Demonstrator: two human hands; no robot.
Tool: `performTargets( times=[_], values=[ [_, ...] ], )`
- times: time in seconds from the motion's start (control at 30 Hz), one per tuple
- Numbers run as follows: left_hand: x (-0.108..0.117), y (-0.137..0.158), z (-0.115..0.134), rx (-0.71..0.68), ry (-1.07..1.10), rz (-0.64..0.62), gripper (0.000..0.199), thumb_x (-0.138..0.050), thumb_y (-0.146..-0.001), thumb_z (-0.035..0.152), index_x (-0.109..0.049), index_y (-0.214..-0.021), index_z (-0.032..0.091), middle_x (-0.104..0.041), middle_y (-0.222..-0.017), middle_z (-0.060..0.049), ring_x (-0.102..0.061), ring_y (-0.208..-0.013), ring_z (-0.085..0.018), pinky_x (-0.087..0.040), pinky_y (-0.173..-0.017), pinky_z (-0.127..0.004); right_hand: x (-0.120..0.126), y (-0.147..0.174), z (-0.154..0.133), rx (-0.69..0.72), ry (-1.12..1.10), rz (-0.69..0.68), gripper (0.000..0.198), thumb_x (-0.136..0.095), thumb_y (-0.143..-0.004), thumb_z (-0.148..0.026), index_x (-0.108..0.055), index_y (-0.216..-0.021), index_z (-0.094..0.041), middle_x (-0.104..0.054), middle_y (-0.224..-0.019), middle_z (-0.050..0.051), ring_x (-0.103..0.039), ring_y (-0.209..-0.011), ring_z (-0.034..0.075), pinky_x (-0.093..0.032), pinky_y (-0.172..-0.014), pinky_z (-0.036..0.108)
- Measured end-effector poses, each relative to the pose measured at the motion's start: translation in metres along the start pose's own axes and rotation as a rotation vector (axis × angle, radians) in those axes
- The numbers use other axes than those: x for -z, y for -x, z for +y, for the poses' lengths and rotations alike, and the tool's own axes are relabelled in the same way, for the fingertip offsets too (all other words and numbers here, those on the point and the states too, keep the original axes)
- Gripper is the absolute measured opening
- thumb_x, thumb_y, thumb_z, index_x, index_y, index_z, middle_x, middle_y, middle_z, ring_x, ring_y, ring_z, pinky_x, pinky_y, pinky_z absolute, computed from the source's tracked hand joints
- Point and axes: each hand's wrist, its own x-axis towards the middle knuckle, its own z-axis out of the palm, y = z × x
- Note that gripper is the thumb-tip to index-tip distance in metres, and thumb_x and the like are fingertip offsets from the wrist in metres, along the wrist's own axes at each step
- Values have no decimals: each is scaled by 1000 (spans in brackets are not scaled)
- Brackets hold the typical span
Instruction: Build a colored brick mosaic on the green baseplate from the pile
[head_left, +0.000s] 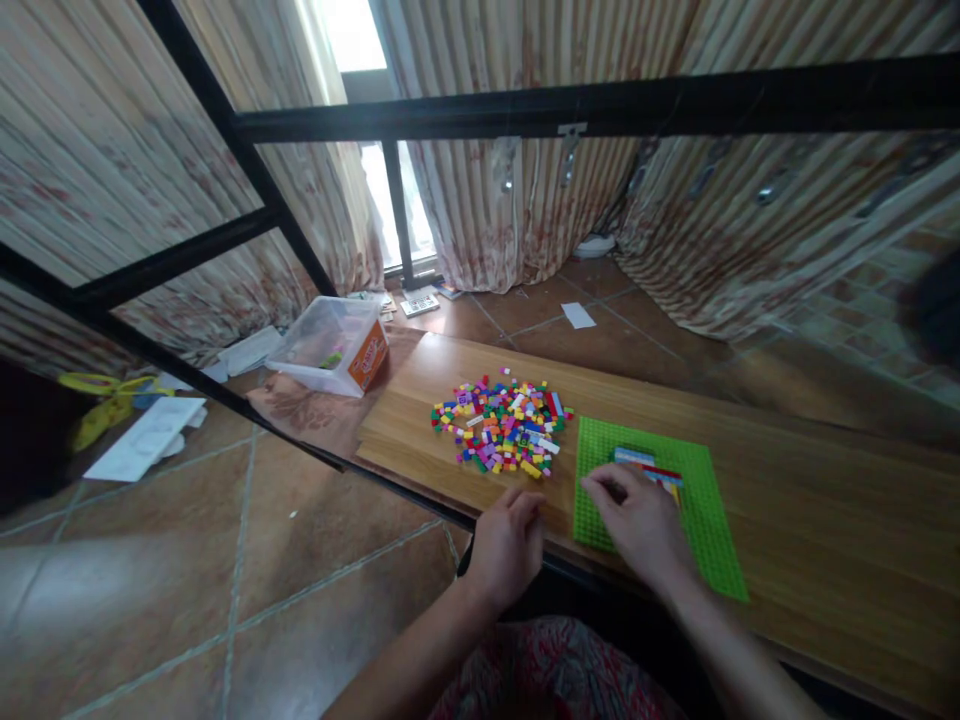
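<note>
While the right hand (637, 510) was over the green baseplate (709, 540), its thumb and fingers were bunched nearly together, right by the small cluster of joined bricks (634, 457). Couldn't tell if a tiny piece was pinched in there, tbh. The left hand (510, 545) sat at the near edge of the worktop (825, 520), fingers curled in and tips close together, and again I couldn't make out whether it had hold of anything.

Big thing was the layout: the loose pile of bricks (502, 425) lay straight out beyond the left hand, so that one was nearer to it. From the right hand, the pile was off to the left and farther out. As for the joined cluster, its visible rows ran mostly left to right, just past the right hand's knuckles and partly hidden by it.
</note>
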Motion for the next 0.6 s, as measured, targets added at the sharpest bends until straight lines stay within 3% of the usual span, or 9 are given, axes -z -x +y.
performTargets(
  times=[0.13, 0.27, 0.4, 0.6],
  values=[
    [27, 8, -29, 98, -30, 153, 21, -47, -87, 17, -62, -101, 19, -65, -93, -5, -62, -86, -16, -49, -78, -27, -43, 5, -31, 96, -69, -153, 20, -47, -87, -29, -63, -77, -21, -62, -79, 3, -58, -71, 17, -42, -67, 28],
    [43, 4, -43, 156, -81, 215, 21, -49, -86, 18, -63, -101, 18, -65, -94, -6, -63, -87, -18, -49, -79, -29, -72, 0, -35, 66, 37, -87, 16, -48, -86, -23, -64, -88, -20, -64, -86, 5, -60, -78, 19, -43, -71, 30],
    [44, -2, -44, 180, -123, 200, 23, -51, -84, 17, -61, -104, 20, -64, -94, -6, -63, -88, -18, -50, -79, -31, -78, -8, -27, 32, 198, -33, 17, -50, -86, -20, -62, -97, -19, -64, -93, 6, -61, -85, 22, -43, -74, 31],
    [41, -8, -42, 187, -131, 175, 24, -50, -84, 19, -61, -105, 21, -64, -98, -6, -64, -87, -18, -51, -78, -31, -79, -14, -25, 46, 330, -53, 8, -50, -88, -21, -58, -86, -21, -62, -88, 6, -60, -81, 22, -42, -69, 31]
  ],
)
